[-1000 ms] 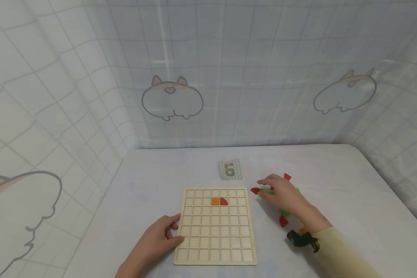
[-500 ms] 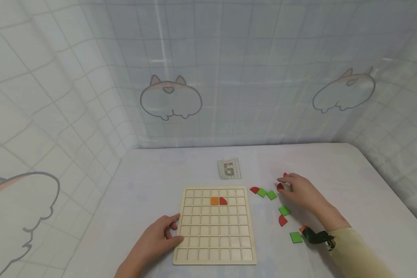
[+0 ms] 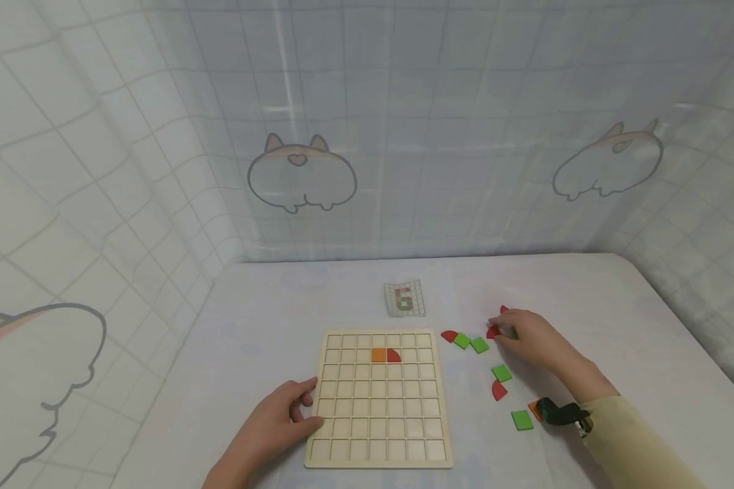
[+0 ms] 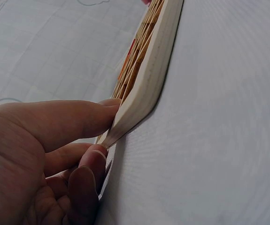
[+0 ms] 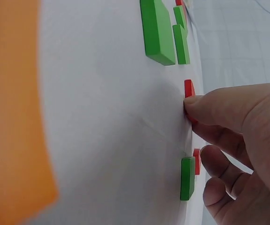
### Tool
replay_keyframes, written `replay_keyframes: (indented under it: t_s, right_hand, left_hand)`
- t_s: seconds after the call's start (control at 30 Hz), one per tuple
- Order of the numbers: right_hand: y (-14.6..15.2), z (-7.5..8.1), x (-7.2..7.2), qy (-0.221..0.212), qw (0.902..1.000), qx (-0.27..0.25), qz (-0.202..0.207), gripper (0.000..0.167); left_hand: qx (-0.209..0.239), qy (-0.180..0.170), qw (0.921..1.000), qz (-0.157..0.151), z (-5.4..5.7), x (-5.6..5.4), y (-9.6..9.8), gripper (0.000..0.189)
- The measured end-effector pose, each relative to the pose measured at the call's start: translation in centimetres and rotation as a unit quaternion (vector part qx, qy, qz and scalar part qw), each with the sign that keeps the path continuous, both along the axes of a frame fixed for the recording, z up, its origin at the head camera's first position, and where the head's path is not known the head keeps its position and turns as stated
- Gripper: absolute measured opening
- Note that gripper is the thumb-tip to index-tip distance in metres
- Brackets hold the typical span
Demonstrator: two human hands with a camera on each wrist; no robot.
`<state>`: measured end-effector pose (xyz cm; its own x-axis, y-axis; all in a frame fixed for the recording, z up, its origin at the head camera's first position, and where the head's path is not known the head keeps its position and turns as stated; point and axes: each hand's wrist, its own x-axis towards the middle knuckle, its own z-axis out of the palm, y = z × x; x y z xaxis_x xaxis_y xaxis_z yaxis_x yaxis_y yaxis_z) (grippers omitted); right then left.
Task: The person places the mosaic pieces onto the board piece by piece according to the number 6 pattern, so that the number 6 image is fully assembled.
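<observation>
My right hand (image 3: pixel 529 336) pinches a red quarter-circle tile (image 5: pixel 188 89) between thumb and finger, right at the tabletop. A second red tile (image 3: pixel 504 309) lies just beyond that hand, and a green square tile (image 5: pixel 187 178) lies under its fingers. On the left, my left hand (image 3: pixel 281 414) rests against the side of a pale wooden grid board (image 3: pixel 377 407), thumb tip on its rim and the index fingertip farther up the edge. An orange square (image 3: pixel 378 354) and a red quarter-circle (image 3: pixel 393 355) sit side by side in the board's second row.
Right of the board lie a red quarter-circle (image 3: pixel 449 336), green squares (image 3: pixel 480 345), another red piece (image 3: pixel 499 390) and a green square (image 3: pixel 522 420). An orange tile (image 3: pixel 535 410) is partly behind the wrist camera (image 3: pixel 556 412). A pattern card (image 3: pixel 405 298) lies beyond the board.
My right hand has moved right, away from the tiles beside the board, to the red quarter-circle, uncovering several green tiles. The left hand and the board have stayed put.
</observation>
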<state>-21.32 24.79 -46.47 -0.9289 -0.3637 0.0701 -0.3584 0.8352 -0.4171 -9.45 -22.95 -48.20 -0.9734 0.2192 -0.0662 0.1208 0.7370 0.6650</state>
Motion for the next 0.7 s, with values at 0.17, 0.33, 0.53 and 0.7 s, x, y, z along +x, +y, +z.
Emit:
replay_keyframes:
  t_s: [0.17, 0.33, 0.53, 0.7]
  right_hand:
    - [0.14, 0.12, 0.11, -0.007, 0.9998, 0.017, -0.008, 0.030]
    - [0.31, 0.16, 0.02, -0.004, 0.9991, 0.043, 0.002, 0.024]
    - [0.29, 0.45, 0.10, 0.007, 0.9979, 0.059, 0.025, 0.024]
    - [0.28, 0.47, 0.08, 0.007, 0.9972, 0.068, 0.030, 0.022]
  left_hand:
    - [0.002, -0.001, 1.0000, -0.002, 0.03, 0.04, -0.01, 0.071]
    - [0.005, -0.003, 1.0000, 0.000, -0.04, 0.01, 0.01, 0.072]
    - [0.005, -0.006, 1.0000, -0.002, -0.12, 0.02, -0.04, 0.072]
    - [0.007, -0.009, 0.9999, 0.001, -0.04, 0.03, 0.01, 0.072]
